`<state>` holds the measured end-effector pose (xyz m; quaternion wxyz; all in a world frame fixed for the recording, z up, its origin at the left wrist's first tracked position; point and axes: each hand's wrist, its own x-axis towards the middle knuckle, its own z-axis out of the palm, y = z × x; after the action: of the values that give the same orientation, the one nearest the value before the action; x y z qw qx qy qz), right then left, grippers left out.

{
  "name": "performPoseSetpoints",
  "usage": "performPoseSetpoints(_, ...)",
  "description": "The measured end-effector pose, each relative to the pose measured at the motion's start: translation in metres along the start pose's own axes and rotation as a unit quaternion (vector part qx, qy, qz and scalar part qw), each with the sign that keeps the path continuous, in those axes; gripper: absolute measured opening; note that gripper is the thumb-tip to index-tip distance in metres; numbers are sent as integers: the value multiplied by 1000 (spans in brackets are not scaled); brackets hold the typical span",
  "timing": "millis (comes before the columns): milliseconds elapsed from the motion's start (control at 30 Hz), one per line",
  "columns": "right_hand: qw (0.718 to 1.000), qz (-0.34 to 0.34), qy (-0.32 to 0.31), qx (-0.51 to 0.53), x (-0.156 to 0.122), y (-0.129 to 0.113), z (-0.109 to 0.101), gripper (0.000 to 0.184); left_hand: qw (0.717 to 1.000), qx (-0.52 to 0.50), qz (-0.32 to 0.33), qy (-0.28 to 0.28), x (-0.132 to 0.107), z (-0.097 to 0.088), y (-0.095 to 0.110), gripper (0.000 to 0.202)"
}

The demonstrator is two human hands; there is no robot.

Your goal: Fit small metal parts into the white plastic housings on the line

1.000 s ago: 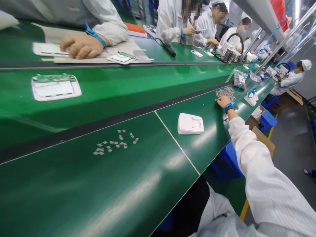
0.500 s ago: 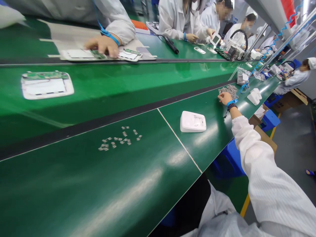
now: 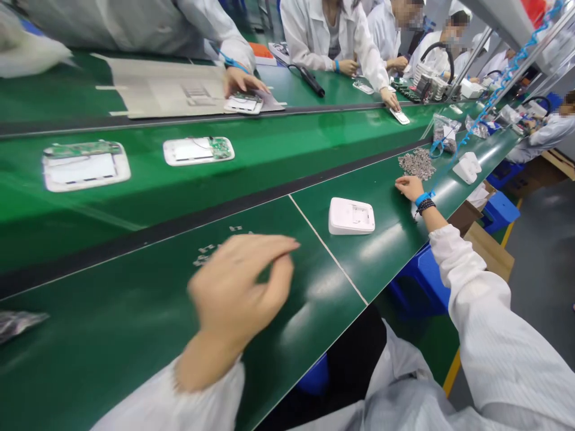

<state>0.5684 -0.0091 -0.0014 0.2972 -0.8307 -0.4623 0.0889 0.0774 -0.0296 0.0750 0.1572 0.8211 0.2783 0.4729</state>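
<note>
The left grip hovers low over the near worktop, blurred. Its fingers are stretched out together and its thumb is held apart beneath them, with green showing in the gap, so it is released and grasps nothing that shows. Just past its fingertips lie scattered small metal parts, partly hidden behind the hand. A white sleeve covers the forearm.

The right grip rests knuckles up on the worktop, far out at arm's length. Its fingers are bent down onto the surface. It is too small to tell whether it is clenched on anything. A blue wristband and a dark bracelet sit at the wrist. Just beyond this hand, but apart from it, is a heap of the same grey parts.

Between the two hands a closed white case lies flat, just right of a thin white seam in the worktop. Further right stand a small white piece and clear bags. A grey bag lies at the left edge.

Beyond a black strip, the belt carries two open units. Across it, one co-worker's hand rests on a unit, another's hand reaches toward the belt, and a black tool lies between them.
</note>
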Motion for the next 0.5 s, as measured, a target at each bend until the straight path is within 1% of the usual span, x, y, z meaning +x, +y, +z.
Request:
performPoseSetpoints(67,1000,-6,7,-13,-4,0,-6,33,999,18,30,-32,5,26,-4,22)
performPoseSetpoints(100,1000,-7,2,-14,-6,0,-9,38,997,29,35,-55,7,41,-7,23)
performPoseSetpoints(167,1000,-7,-18,2,-11,-1,-13,44,995,51,17,-89,11,67,-14,24)
performPoseSetpoints(233,999,-3,-28,41,-17,-4,-14,42,992,66,-8,-105,17,86,-19,25)
performPoseSetpoints(300,995,7,-32,99,-25,-9,-11,36,991,76,-28,-110,24,98,-22,27)
performPoseSetpoints(367,984,17,-37,176,-34,-18,-3,34,989,84,-45,-115,30,107,-22,31)
performPoseSetpoints(433,963,14,-45,267,-46,-34,9,39,986,89,-60,-130,33,114,-21,37)
performPoseSetpoints(500,930,1,-58,362,-61,-56,24,46,983,88,-67,-148,34,120,-18,42)
